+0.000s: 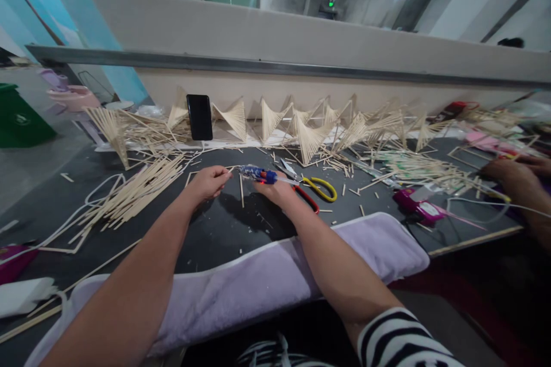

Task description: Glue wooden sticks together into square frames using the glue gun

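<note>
My right hand (275, 190) grips a blue glue gun (257, 174) whose nozzle points left. My left hand (210, 181) is closed in a pinch on a thin wooden stick (229, 171), and the stick's end meets the gun's nozzle. Both hands hover just above the dark table (224, 229). Another loose stick (241, 190) lies on the table between my hands. My forearms rest on a pale lilac towel (267, 281) along the table's near edge.
Scissors with yellow and red handles (319, 189) lie right of my right hand. A pile of sticks (133, 195) lies at left. Fan-shaped stick models (301, 129) and a black phone (200, 117) line the back. A pink glue gun (419, 206) and another person's hand (512, 175) are at right.
</note>
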Motion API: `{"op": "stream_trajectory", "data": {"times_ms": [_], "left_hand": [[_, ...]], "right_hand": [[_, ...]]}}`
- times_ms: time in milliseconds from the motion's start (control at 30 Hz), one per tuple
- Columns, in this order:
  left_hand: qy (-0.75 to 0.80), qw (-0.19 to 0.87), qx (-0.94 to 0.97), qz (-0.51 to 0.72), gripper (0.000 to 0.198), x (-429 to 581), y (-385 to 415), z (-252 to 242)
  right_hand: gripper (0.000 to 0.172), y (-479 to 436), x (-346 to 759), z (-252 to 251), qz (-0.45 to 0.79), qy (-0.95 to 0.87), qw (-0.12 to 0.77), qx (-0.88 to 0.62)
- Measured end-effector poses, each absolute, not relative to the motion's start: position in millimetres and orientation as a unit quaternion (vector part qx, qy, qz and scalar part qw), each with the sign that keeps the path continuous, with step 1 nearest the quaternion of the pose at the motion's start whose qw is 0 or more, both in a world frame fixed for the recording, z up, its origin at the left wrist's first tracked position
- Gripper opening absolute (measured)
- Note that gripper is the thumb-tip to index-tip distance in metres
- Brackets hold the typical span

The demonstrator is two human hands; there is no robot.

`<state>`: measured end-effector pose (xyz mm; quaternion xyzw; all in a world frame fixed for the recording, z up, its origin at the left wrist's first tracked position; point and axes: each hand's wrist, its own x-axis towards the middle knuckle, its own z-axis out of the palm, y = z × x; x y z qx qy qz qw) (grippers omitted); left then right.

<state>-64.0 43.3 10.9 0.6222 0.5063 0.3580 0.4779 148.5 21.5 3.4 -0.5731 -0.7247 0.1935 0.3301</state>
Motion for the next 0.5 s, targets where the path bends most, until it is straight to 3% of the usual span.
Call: {"op": "stream_trajectory", "data": {"times_ms": [500], "left_hand": [[0.501,0.471,0.627,0.366,0.025,-62.7,42.8,11.1]], "right_hand": [[0.016,16.9,149.0,8.9,0.192,-0.729,0.336,-0.565]]}}
